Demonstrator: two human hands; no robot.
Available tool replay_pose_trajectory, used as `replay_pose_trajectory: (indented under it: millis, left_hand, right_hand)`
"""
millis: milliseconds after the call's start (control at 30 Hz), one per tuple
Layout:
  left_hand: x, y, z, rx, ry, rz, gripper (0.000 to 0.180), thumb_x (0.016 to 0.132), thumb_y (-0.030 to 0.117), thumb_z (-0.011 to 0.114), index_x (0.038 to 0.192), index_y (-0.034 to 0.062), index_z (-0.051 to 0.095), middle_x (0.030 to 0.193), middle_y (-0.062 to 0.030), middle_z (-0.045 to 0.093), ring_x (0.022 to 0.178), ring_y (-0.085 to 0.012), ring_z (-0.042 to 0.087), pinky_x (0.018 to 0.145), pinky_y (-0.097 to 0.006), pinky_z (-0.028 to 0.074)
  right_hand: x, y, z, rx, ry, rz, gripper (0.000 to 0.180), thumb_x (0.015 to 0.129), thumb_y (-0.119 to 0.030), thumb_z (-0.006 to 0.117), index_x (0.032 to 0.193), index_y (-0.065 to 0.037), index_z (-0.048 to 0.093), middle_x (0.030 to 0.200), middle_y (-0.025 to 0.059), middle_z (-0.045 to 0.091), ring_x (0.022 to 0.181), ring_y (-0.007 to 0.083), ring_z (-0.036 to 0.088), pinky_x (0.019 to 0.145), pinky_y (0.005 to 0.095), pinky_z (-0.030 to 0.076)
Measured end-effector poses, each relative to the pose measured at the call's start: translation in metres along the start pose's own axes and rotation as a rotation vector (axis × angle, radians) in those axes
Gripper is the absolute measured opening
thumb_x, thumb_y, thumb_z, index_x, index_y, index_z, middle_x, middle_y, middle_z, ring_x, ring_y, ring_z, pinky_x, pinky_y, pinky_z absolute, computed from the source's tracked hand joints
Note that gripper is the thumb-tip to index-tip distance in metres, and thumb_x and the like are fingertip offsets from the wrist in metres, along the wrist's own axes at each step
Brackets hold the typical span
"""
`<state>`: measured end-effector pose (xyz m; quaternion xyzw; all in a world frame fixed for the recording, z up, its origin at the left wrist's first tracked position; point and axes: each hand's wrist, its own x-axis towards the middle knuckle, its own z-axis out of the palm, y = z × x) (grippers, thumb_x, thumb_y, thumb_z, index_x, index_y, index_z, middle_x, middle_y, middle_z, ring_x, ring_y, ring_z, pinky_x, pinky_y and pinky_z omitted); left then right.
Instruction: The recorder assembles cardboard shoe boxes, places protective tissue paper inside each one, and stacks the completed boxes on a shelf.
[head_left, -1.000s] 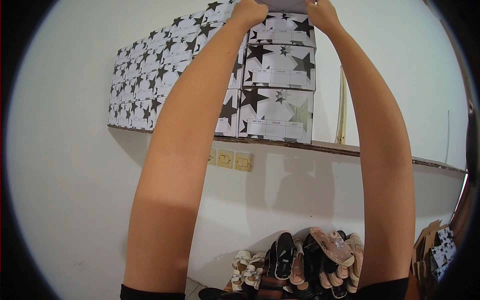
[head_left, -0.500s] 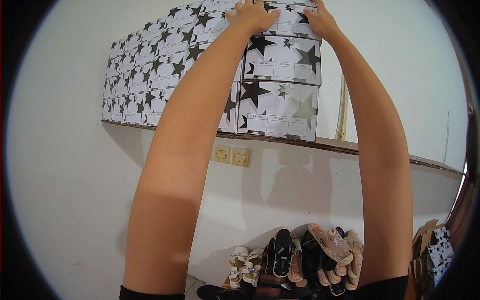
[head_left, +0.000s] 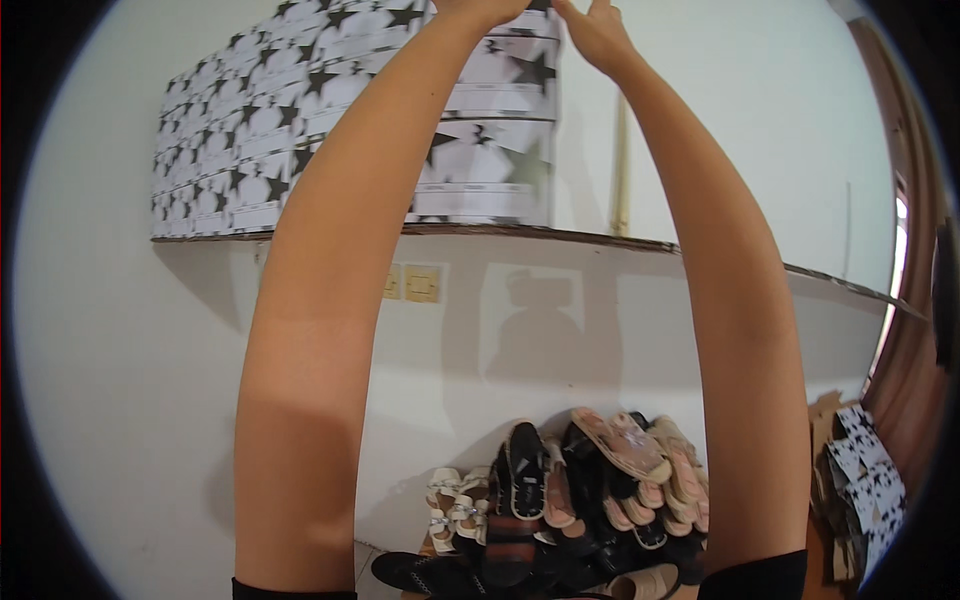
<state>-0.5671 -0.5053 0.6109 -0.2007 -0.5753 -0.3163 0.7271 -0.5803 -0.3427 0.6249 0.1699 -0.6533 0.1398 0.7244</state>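
Observation:
White shoe boxes point(head_left: 487, 155) printed with black stars stand stacked in rows on a wall shelf point(head_left: 560, 232). My left hand point(head_left: 482, 9) is at the top edge of the view, in front of the upper boxes. Most of its fingers are cut off by the frame. Just right of the stack's right side is my right hand point(head_left: 598, 40), thumb stretched out toward the upper box and fingers raised apart from it. The thumb's tip is at the frame's edge, and I cannot tell if it touches the box. Nothing shows in the right hand.
Below the shelf lies a pile of sandals and slip-on shoes point(head_left: 525, 470) in black, white, pink and beige. Cream switch plates point(head_left: 422, 284) are on the wall. Folded star-print cardboard point(head_left: 872, 480) leans at the lower right, near a brown curtain point(head_left: 845, 345).
The view has shifted, so boxes, shelf and shoes sit further left and higher. Relative to the boxes, both hands have moved right and somewhat lower. My right hand has come away from the stack's side.

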Motion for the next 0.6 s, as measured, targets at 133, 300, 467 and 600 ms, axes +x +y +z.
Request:
replay_pose_trajectory:
  millis: [133,300,467,600]
  left_hand:
    - [-0.013,0.068,-0.007,-0.126,0.217,-0.023,0.06,0.078,0.038,0.054,0.129,0.0091,0.043,0.145,-0.0165,0.019,0.137,-0.0313,0.006,0.101,-0.065,0.007]
    - [-0.055,0.193,-0.033,-0.417,0.14,-0.197,0.049,0.077,0.038,0.056,0.12,0.0162,0.051,0.145,-0.0144,0.019,0.137,-0.0309,0.006,0.1,-0.067,0.006]
    - [-0.123,0.332,-0.064,-0.78,0.001,-0.394,0.037,0.079,0.038,0.055,0.111,0.021,0.057,0.144,-0.0157,0.02,0.137,-0.033,0.003,0.1,-0.067,0.001]
    - [-0.189,0.442,-0.104,-1.022,-0.236,-0.495,0.036,0.082,0.041,0.052,0.111,0.0214,0.058,0.145,-0.0164,0.016,0.136,-0.0359,0.002,0.099,-0.066,-0.001]
  right_hand:
    - [-0.032,0.008,-0.067,-0.118,-0.154,-0.015,0.078,0.082,-0.038,0.057,0.134,0.007,0.022,0.129,0.038,0.028,0.121,0.0455,0.033,0.102,0.0425,0.03]
    - [-0.082,0.009,-0.215,-0.382,-0.407,0.067,0.061,0.08,-0.037,0.058,0.125,0.0,0.04,0.127,0.0285,0.031,0.105,0.0418,0.049,0.091,0.0419,0.042]
    - [-0.144,0.019,-0.399,-0.686,-0.762,0.205,0.044,0.082,-0.034,0.058,0.115,-0.005,0.051,0.111,0.0223,0.049,0.104,0.0351,0.05,0.089,0.0393,0.04]
    - [-0.199,0.01,-0.548,-0.869,-1.018,0.34,0.042,0.08,-0.035,0.06,0.111,-0.007,0.054,0.107,0.0226,0.052,0.106,0.0346,0.049,0.091,0.0404,0.039]
